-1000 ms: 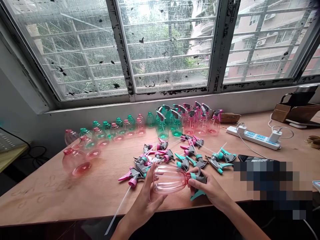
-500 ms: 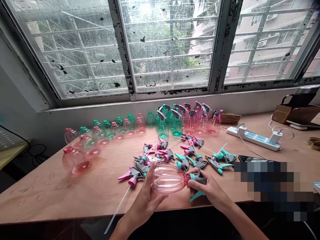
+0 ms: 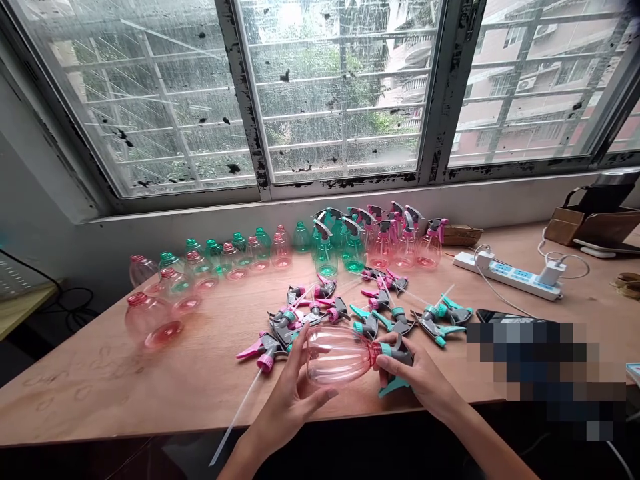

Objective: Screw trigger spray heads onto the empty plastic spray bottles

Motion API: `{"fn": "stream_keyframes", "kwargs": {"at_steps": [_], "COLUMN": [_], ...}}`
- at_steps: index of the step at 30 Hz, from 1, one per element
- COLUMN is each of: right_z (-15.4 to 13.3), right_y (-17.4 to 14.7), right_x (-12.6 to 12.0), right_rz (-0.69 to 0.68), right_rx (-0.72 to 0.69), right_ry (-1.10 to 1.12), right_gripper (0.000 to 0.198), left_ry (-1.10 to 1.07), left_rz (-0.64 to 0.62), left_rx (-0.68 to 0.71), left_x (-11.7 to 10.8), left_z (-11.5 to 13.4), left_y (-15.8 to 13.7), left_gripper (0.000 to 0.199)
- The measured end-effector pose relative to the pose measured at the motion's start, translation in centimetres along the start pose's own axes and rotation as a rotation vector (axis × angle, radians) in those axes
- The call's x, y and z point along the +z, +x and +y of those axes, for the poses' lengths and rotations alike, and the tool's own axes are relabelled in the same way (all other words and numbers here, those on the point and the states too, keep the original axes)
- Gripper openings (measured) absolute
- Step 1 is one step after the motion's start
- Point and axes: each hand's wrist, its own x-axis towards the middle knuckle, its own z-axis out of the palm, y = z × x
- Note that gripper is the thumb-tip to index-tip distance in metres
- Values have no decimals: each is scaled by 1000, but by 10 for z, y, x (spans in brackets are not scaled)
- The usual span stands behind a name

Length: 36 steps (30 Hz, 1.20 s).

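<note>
A barred window (image 3: pixel 343 100) spans the far side, its frame rising just beyond the far edge of the wooden table (image 3: pixel 100 400). The table's left edge slants, and its near edge passes below the hands. Bottles without heads (image 3: pixel 235 261), pink and green, stand in a bent line from the left edge to the far middle; the nearest pink one is close to that left edge. The group of spray bottles with heads fitted (image 3: pixel 381 252) crowds upright at the far middle, touching or nearly so. Loose trigger heads (image 3: pixel 367 325) spread over the middle, and one pink head's white tube reaches past the near edge. Open wood runs between that heap and the left bottles down to the near-left corner, giving the left arm room; to the right, a pixelated patch hides part of the table and its near edge. The white power strip (image 3: pixel 510 275) lies far right, with cables trailing. Near the middle, the left hand (image 3: pixel 285 403) curls its fingers around the base of a pink bottle (image 3: pixel 337 357), thumb spread below; the bottle lies sideways above the table near its near edge. The right hand (image 3: pixel 425 380) pinches the teal-and-gray head (image 3: pixel 400 353) at the bottle's neck.
</note>
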Motion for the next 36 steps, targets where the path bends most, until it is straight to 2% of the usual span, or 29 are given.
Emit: {"fn": "stream_keyframes", "kwargs": {"at_steps": [5,10,13,16,19,22,23,24,26,29,31,36], "right_z": [3,2,-1,-2,-4,-11,-14,-18,-23,-25,-25,-36], "right_y": [1,0,-2,-2,5,25,35,45,66,94,108,121], "right_x": [0,-3,-7,-6,-1,-7,-14,-22,-41,-64,-70,-59], "right_rz": [-22,44,154,161,180,293,293,279,127,-44,-97,-55], "right_rx": [2,-40,-82,-97,-198,-427,-486,-523,-530,-528,-530,-577], "right_ry": [8,50,-83,-301,-594,-986,-1117,-1227,-1424,-1508,-1535,-1569], "right_gripper": [33,34,34,34,33,35,33,30,27,31,34,25], "left_ry": [-56,-90,-211,-277,-254,-206,-187,-169,-136,-107,-97,-151], "left_rz": [112,470,695,790,758,705,688,671,637,579,540,374], "left_rx": [16,104,174,230,218,173,159,145,121,96,88,71], "left_x": [-4,-6,-5,-5,-5,-5,-5,-6,-6,-8,-10,-12], "left_z": [-8,-8,-5,-4,-7,-14,-16,-18,-22,-25,-25,-25], "left_y": [6,11,13,13,12,7,4,2,-1,-2,-1,-3], "left_gripper": [98,77,66,62,63,63,63,63,62,60,60,64]}}
